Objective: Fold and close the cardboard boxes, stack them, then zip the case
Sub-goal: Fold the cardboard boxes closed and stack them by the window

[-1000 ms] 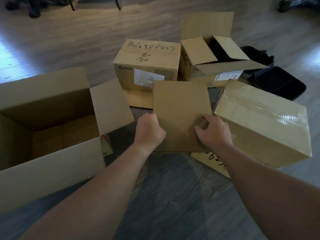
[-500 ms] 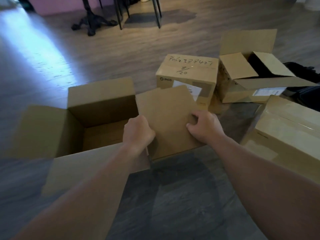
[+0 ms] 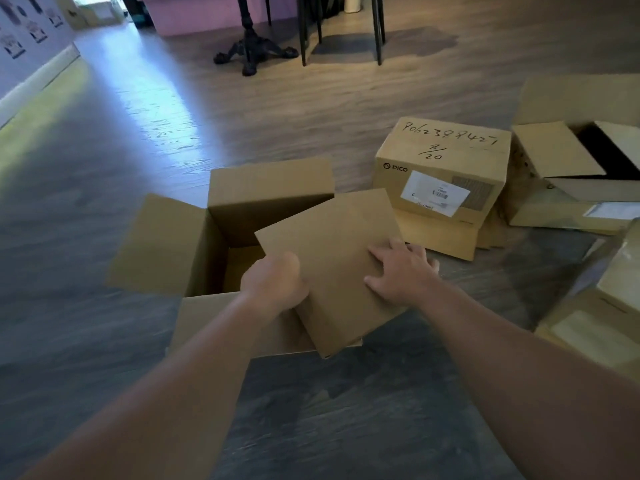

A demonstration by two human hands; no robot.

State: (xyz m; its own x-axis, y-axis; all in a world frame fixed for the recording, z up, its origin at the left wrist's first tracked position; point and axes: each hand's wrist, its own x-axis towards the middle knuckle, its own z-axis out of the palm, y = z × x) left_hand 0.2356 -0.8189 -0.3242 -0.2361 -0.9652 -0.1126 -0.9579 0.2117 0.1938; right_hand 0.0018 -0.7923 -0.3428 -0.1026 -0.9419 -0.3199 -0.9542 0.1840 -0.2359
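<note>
Holding a small plain brown cardboard box (image 3: pixel 337 258) right over the right side of a big open brown cardboard carton (image 3: pixel 194 244); tilted, near corner hanging past the carton's near wall. Left hand (image 3: pixel 273 284) curled around the small box's left edge, fingers tucked underneath, so clearly grasping it; right hand (image 3: pixel 403 271) laid on top near the right edge, fingers spread fairly flat on the cardboard, thumb side wrapped over the edge as far as can be seen. Big carton sitting on the grey wood-plank floor (image 3: pixel 311 410) with all four flaps standing or splayed outward; inside mostly in shadow.

Further back and to the right, a closed brown cardboard box with handwritten numbers, a PICO logo and a white label (image 3: pixel 441 171), resting on some flattened cardboard; just right of that, a half-open brown cardboard box with loose flaps (image 3: pixel 571 168), something black inside. At the near right edge, a taped-up brown cardboard box (image 3: pixel 595 313), only partly in shot. Far end of the floor, black table legs (image 3: pixel 252 46) and thin chair legs; bit blurry overall.
</note>
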